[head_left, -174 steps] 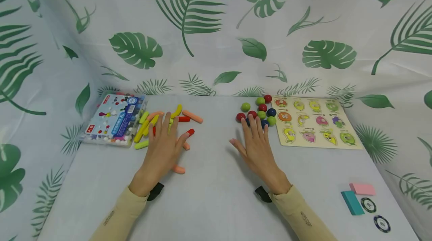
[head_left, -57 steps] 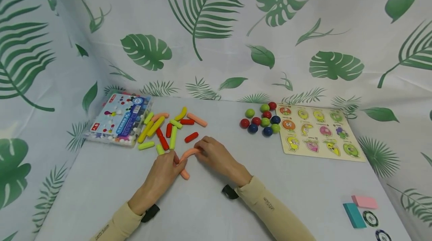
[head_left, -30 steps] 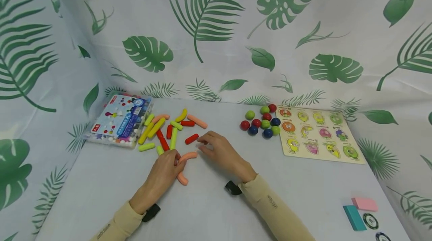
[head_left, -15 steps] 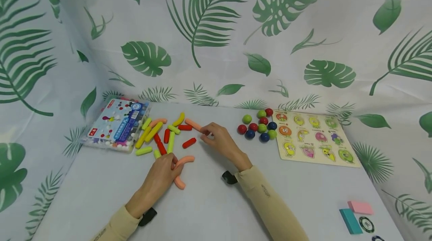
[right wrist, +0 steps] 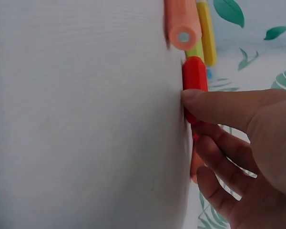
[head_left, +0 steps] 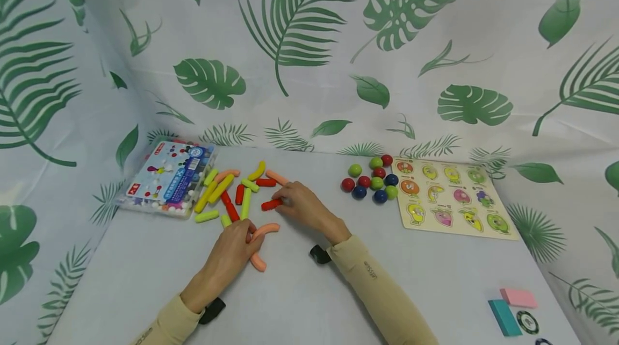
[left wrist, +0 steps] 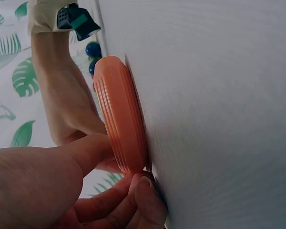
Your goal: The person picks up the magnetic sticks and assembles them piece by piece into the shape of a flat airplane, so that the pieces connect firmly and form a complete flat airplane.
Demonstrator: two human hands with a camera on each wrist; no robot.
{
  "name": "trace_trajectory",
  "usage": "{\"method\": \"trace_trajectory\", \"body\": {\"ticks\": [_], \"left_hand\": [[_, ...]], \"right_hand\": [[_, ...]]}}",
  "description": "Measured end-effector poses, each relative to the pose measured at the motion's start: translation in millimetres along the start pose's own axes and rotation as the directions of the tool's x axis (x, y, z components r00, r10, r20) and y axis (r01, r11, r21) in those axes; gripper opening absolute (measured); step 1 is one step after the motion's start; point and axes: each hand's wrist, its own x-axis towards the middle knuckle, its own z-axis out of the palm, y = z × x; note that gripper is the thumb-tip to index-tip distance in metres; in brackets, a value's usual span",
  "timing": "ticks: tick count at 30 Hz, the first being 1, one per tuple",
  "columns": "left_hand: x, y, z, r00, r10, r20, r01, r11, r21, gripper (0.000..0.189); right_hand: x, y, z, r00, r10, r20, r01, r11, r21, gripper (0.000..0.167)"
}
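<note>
My left hand (head_left: 232, 245) pinches curved orange plastic sticks near the table middle. One end of the orange stick (head_left: 270, 228) points right, and another orange end (head_left: 258, 263) sticks out below the fingers; where they meet is hidden by the hand. The left wrist view shows the ribbed orange stick (left wrist: 119, 114) close up, lying along the tabletop with the fingertips at its end. My right hand (head_left: 304, 206) has thumb and fingers on a short red stick (head_left: 271, 205). In the right wrist view the thumb presses this red stick (right wrist: 195, 71), still at the table surface.
Behind the hands lie several loose sticks, among them a yellow stick (head_left: 221, 189) and a lime stick (head_left: 207, 216). A clear box (head_left: 166, 175) of model parts stands at back left. Coloured balls (head_left: 376, 183) and a fruit puzzle board (head_left: 454, 197) lie right; blocks (head_left: 518, 297) and chips sit front right.
From lying open and apart, both hands came to the orange sticks. My right hand then let go, moved up toward the back, and came left onto the red stick; my left kept its hold.
</note>
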Motion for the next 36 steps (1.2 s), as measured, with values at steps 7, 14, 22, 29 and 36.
{"method": "trace_trajectory", "body": {"ticks": [7, 14, 22, 29, 36], "left_hand": [[-0.1, 0.2, 0.4, 1.0, 0.011, -0.009, -0.011, 1.0, 0.019, 0.021], [-0.8, 1.0, -1.0, 0.999, -0.039, -0.001, 0.039, 0.999, 0.015, 0.02], [0.2, 0.2, -1.1, 0.999, -0.052, 0.006, 0.052, 0.998, 0.021, 0.018], [1.6, 0.5, -0.4, 0.999, -0.036, 0.003, 0.036, 0.999, 0.028, 0.018], [2.8, 0.5, 1.7, 1.0, 0.006, -0.014, -0.006, 0.998, 0.061, 0.022]], "right_hand": [[-12.8, 6.5, -2.9, 0.998, 0.056, -0.007, -0.056, 0.998, -0.03, 0.025], [-39.2, 14.4, -13.9, 0.996, 0.088, -0.031, -0.089, 0.996, -0.031, 0.024], [-67.9, 13.2, -18.7, 0.993, 0.115, 0.01, -0.115, 0.992, 0.057, 0.026], [-77.3, 6.8, -10.4, 0.997, 0.069, 0.037, -0.072, 0.994, 0.08, 0.024], [-77.5, 1.5, -3.3, 0.996, 0.072, 0.045, -0.075, 0.994, 0.075, 0.023]]}}
